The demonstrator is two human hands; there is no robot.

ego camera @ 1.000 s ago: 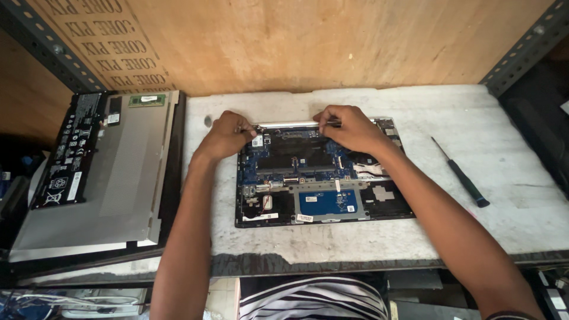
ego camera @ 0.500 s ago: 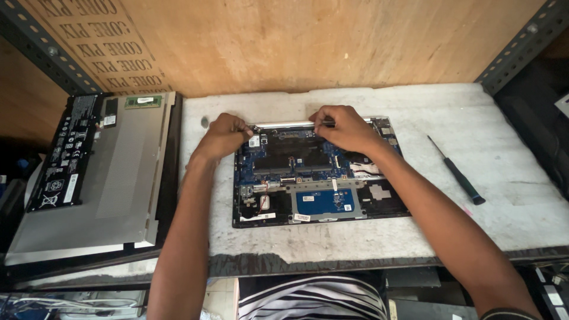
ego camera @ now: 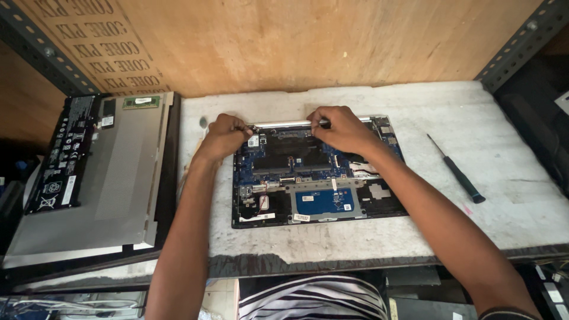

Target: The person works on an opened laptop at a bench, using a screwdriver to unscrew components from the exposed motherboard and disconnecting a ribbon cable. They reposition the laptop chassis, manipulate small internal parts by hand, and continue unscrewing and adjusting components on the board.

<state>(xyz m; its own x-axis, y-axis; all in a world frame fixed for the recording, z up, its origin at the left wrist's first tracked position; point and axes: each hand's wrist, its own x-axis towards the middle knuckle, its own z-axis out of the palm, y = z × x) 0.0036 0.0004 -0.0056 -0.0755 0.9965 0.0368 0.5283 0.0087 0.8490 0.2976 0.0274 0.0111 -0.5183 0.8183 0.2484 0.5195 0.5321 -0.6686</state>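
Observation:
An opened laptop base (ego camera: 317,181) lies on the white worktop (ego camera: 521,201), its blue circuit boards and black parts exposed. Along its far edge runs a thin silver hinge strip (ego camera: 284,124). My left hand (ego camera: 224,135) pinches the left end of that strip at the laptop's far left corner. My right hand (ego camera: 338,127) grips the strip further right, fingers curled over it. Both forearms reach in from the near edge.
A black screwdriver (ego camera: 457,170) lies on the worktop right of the laptop. On the left sit a grey laptop cover (ego camera: 112,172), a long black battery (ego camera: 65,154) and a green memory stick (ego camera: 141,102). Plywood wall behind; metal shelf posts at both sides.
Both hands stay on the strip at the laptop's far edge; my right hand has shifted a little along it. The view has drifted slightly.

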